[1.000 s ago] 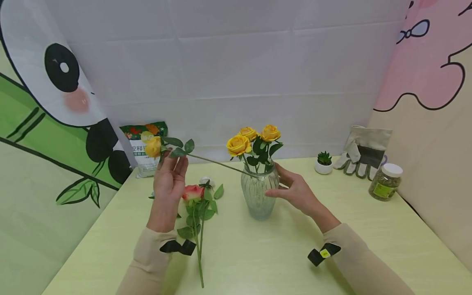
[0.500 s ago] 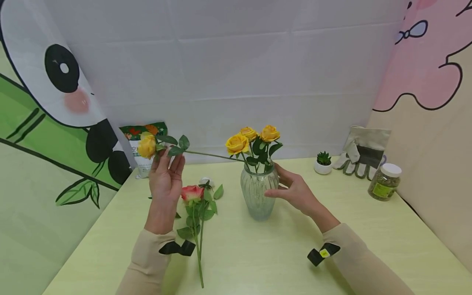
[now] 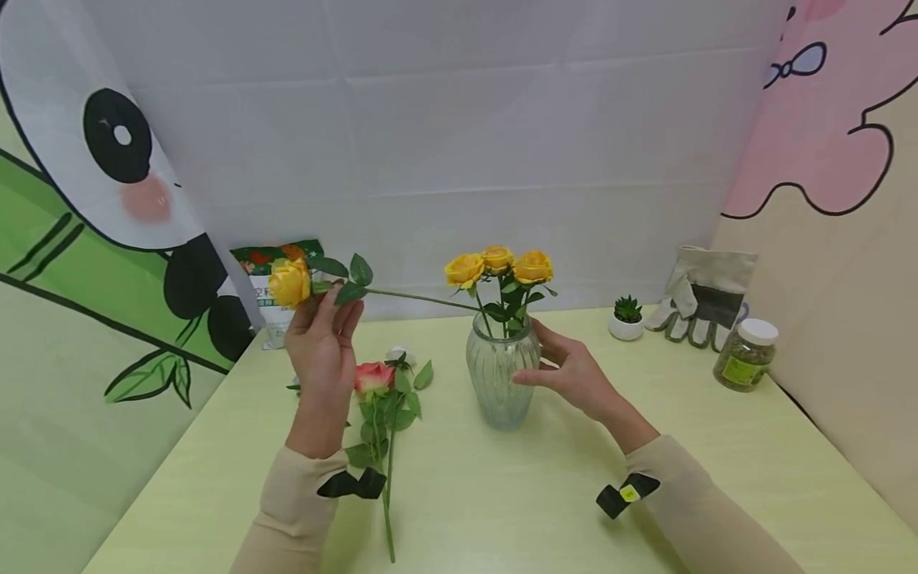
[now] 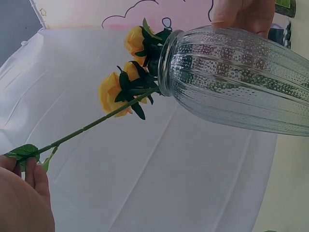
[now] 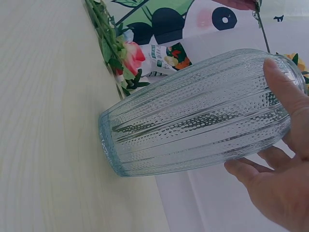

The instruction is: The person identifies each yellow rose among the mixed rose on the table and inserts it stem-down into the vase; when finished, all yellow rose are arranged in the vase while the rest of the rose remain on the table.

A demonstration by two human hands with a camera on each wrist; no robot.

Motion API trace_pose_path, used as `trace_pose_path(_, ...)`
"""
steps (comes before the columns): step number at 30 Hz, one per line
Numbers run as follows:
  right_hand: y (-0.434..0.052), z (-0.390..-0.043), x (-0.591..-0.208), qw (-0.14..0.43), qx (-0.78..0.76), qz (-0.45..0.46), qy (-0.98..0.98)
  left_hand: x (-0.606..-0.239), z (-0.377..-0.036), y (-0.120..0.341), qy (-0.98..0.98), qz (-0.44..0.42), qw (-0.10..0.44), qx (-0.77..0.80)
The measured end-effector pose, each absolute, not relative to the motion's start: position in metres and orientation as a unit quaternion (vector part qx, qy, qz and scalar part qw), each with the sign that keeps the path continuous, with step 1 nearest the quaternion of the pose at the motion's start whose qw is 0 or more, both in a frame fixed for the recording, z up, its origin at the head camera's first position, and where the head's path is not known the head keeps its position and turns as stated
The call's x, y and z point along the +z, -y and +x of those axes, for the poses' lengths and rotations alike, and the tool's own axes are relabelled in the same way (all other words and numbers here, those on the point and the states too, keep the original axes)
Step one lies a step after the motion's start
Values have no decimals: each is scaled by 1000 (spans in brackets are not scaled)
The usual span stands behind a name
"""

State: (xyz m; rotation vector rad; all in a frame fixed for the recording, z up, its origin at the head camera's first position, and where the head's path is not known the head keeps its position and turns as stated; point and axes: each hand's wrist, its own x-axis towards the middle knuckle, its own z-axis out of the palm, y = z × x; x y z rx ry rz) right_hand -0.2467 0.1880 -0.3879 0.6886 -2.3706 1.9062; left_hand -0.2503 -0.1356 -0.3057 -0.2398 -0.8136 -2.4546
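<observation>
My left hand (image 3: pixel 324 359) pinches a yellow rose (image 3: pixel 290 283) by its stem, just below the bloom and near the leaves. The stem slants gently down to the right, and its far end meets the stems above the mouth of a ribbed glass vase (image 3: pixel 502 383). Whether that end is inside the rim cannot be told. Several yellow roses (image 3: pixel 533 268) stand upright in the vase. My right hand (image 3: pixel 574 367) holds the vase from the right, thumb in front and fingers behind. In the right wrist view, the vase's base (image 5: pixel 110 145) sits on the table.
A pink-red rose (image 3: pixel 374 378) and other stems lie on the table left of the vase. Farther back stand a printed bag (image 3: pixel 276 319), a small potted succulent (image 3: pixel 627 319), gloves (image 3: pixel 692 319) and a lidded jar (image 3: pixel 746 357). A pale cloth (image 3: pixel 445 159) hangs behind.
My left hand has drawn the rose a little left, and the stem's far end has risen from the vase's mouth. The blooms in the vase have shifted slightly right. My right hand stays on the vase.
</observation>
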Motion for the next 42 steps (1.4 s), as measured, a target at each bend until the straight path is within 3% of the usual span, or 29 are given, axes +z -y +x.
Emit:
trace_pose_path(18,-186,-247,-390,5,611,212,762,-291,-237,123,354,-181,361,-843)
trace_pose_path(26,-187,-247,-389,3,611,202,765,-288,-233,114,381,-184,369,-828)
trace_pose_path(34,-187,-246,-389,-1,611,196,767,-295,-239,105,426,-173,349,-816)
trace_pose_path(42,-187,-247,-390,0,611,202,766,-303,-255,101,424,-125,260,-859)
